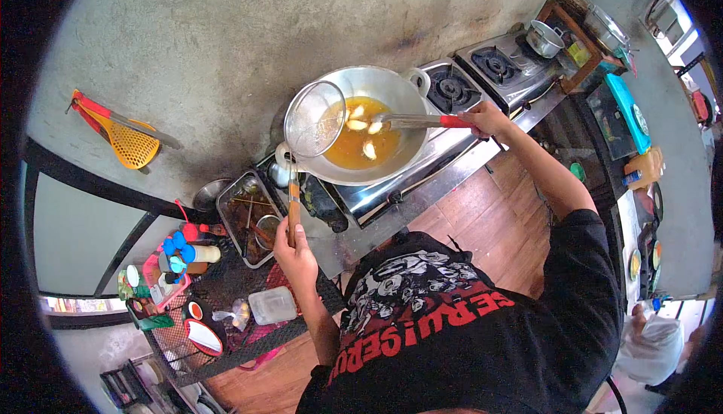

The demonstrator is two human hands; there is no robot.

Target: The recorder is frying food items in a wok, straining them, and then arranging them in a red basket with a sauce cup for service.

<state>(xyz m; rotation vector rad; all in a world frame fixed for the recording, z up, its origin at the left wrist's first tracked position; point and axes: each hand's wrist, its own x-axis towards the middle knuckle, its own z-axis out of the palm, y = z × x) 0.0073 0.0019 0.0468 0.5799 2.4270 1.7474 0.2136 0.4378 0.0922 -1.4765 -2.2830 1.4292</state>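
Note:
A large aluminium wok (356, 174) with two loop handles sits on the gas stove. Golden oil (345, 151) covers its bottom, and several pale pieces of food (357, 124) float there. My left hand (297, 258) grips the wooden handle of a round wire-mesh strainer (315, 119), whose mesh bowl hangs over the wok's left side. My right hand (487, 121) is closed on the red grip of a metal utensil (415, 122). The utensil's far end reaches the oil beside the pale pieces; its shape there is partly hidden.
Two further gas burners (452, 87) and a small pot (545, 39) lie to the right. A metal tray (248, 219) with utensils stands left of the stove. Bottles with blue caps (197, 253) and a plastic container (273, 305) rest on a mesh rack. A yellow skimmer (133, 145) hangs on the wall.

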